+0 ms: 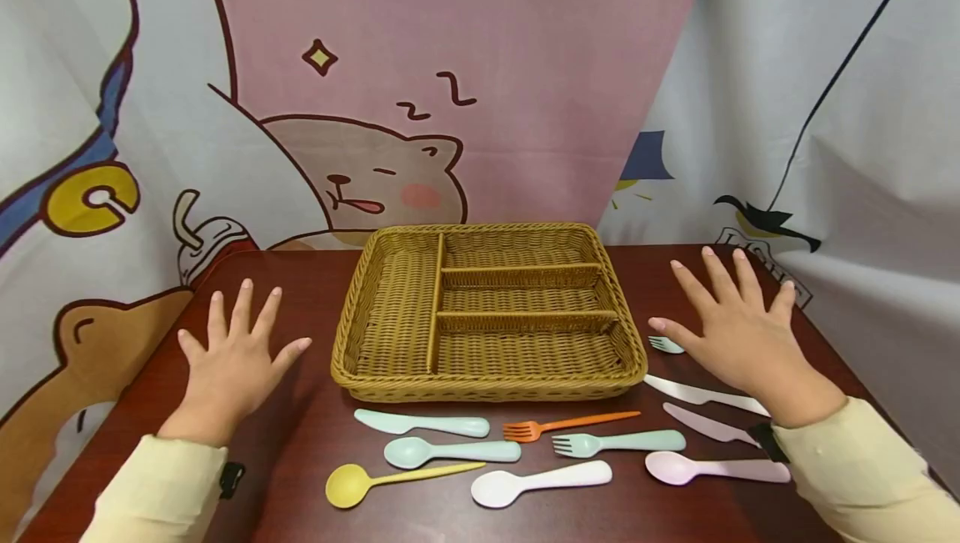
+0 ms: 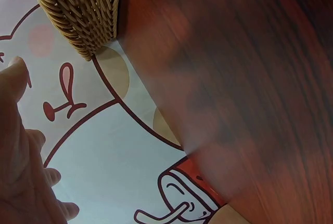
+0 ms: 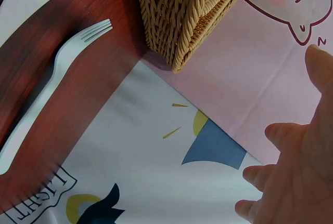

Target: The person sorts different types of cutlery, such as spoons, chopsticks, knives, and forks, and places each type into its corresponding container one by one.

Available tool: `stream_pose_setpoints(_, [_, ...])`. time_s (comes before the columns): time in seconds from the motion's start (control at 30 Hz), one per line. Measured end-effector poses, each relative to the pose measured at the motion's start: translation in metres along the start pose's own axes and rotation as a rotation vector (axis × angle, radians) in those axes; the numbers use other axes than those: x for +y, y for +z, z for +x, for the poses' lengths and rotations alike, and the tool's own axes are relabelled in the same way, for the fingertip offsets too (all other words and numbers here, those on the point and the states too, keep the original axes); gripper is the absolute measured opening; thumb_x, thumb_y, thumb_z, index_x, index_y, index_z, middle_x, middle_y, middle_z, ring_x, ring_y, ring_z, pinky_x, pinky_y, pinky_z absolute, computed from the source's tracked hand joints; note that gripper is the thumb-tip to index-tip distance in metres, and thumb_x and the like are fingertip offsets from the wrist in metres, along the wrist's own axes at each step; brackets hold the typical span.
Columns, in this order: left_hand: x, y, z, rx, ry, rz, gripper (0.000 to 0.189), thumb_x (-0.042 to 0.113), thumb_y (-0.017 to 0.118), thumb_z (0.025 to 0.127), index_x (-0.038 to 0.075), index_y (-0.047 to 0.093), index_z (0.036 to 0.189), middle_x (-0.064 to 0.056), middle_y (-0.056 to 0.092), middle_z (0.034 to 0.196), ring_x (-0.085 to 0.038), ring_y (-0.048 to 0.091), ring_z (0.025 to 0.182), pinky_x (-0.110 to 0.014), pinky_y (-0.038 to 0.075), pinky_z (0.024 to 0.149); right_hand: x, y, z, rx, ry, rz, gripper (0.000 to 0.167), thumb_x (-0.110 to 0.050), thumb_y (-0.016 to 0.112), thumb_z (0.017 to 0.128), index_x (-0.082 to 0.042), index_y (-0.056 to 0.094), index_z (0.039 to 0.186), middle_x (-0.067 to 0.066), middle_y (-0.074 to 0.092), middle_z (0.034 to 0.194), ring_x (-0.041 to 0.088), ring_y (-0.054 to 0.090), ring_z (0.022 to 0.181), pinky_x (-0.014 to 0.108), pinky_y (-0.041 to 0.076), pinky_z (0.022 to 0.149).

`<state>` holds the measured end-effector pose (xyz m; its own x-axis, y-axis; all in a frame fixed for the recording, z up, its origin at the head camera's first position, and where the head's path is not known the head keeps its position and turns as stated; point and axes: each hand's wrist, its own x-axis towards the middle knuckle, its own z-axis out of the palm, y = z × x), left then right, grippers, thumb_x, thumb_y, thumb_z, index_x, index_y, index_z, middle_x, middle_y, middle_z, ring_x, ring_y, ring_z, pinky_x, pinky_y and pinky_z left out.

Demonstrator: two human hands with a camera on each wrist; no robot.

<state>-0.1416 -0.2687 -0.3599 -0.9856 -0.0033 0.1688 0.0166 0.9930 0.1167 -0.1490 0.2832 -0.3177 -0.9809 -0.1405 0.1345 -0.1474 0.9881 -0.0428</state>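
My left hand [image 1: 232, 368] is held over the table's left side with its fingers spread, holding nothing. Over the right side, my right hand [image 1: 746, 343] also has spread fingers and nothing in it. Between them sits a woven basket [image 1: 487, 389] with one long compartment at left and three stacked at right. A pale green fork [image 3: 52, 81] lies nearest the right hand, which partly hides it in the head view. Beside it are a white knife [image 1: 693, 394] and a pink knife [image 1: 703, 423], their ends hidden by the right wrist.
In front of the basket lie a green knife [image 1: 420, 424], green spoon [image 1: 450, 452], yellow spoon [image 1: 348, 486], white spoon [image 1: 498, 489], orange fork [image 1: 525, 430], green fork [image 1: 618, 442] and pink spoon [image 1: 672, 468]. A printed curtain [image 1: 525, 109] hangs behind the dark red table [image 1: 292, 476].
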Motion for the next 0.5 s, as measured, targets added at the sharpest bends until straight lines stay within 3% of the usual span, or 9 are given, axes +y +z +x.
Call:
stream_pose_setpoints(0.27, [0.0021, -0.0006, -0.0004, -0.005, -0.007, 0.000, 0.084, 0.063, 0.044, 0.093, 0.012, 0.018, 0.155, -0.025, 0.001, 0.158, -0.053, -0.006, 0.140, -0.082, -0.001, 0.095, -0.0040, 0.0004, -0.0002, 0.012, -0.022, 0.004, 0.086, -0.068, 0.042, 0.091, -0.018, 0.018, 0.156, 0.023, 0.004, 0.159, 0.043, -0.017, 0.143, 0.079, -0.015, 0.095])
stream_pose_setpoints(0.5, [0.0051, 0.0003, -0.0013, 0.003, 0.010, -0.009, 0.084, 0.063, 0.044, 0.093, 0.013, 0.018, 0.155, -0.025, 0.003, 0.158, -0.054, -0.004, 0.141, -0.083, 0.000, 0.094, -0.0071, 0.0005, -0.0026, 0.091, -0.078, 0.030, 0.086, -0.064, 0.052, 0.089, -0.021, 0.021, 0.156, 0.021, 0.011, 0.159, 0.041, -0.013, 0.145, 0.078, -0.009, 0.099])
